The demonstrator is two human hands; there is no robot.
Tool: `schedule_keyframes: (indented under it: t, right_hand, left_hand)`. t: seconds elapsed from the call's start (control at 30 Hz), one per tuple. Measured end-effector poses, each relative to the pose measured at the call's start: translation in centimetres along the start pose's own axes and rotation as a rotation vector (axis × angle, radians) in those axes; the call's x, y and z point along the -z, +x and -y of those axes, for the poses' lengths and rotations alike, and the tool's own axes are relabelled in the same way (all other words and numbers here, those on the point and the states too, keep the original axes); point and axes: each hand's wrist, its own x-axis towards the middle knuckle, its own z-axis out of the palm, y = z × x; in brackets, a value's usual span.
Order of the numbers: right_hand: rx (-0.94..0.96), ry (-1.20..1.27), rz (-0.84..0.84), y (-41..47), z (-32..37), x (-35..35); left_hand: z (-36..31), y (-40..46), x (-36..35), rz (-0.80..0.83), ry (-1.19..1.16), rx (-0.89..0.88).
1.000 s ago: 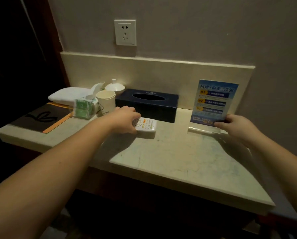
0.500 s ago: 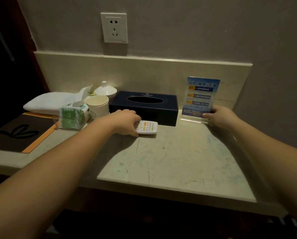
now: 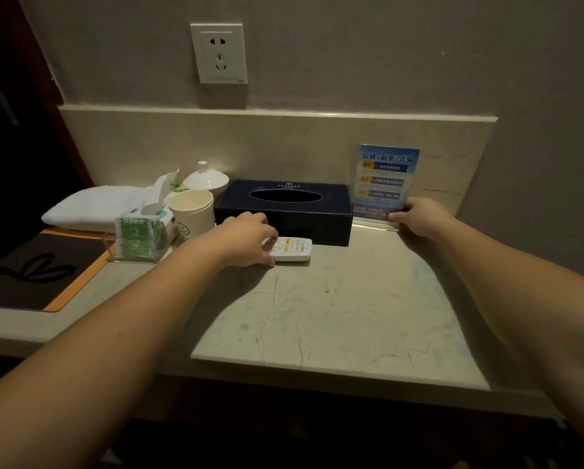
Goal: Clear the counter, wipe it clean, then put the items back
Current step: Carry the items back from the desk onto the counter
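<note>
Left hand curls its fingers over the near end of the white remote, lying on the counter before the tissue box; light, rigid, best gripped across its sides. Right hand pinches the acrylic sign holder at its lower edge, likely slippery and tippy

White remote flat before navy tissue box

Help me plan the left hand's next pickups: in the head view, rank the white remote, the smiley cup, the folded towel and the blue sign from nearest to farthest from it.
1. white remote, under the left hand
2. smiley cup, just left
3. folded towel, far left
4. blue sign, far right, held by the right hand
</note>
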Motion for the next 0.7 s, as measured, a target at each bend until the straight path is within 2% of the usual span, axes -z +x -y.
schedule_keyframes:
  t: [0.37, 0.7]
  right_hand:
    - [-0.031, 0.010, -0.081, 1.8, 0.9, -1.2]
    - [-0.052, 0.044, -0.220, 1.9, 0.9, -2.6]
  left_hand:
    - [0.3, -0.2, -0.6, -0.121, -0.003, 0.034]
    - [0.7, -0.3, -1.0, -0.147, -0.059, 0.025]
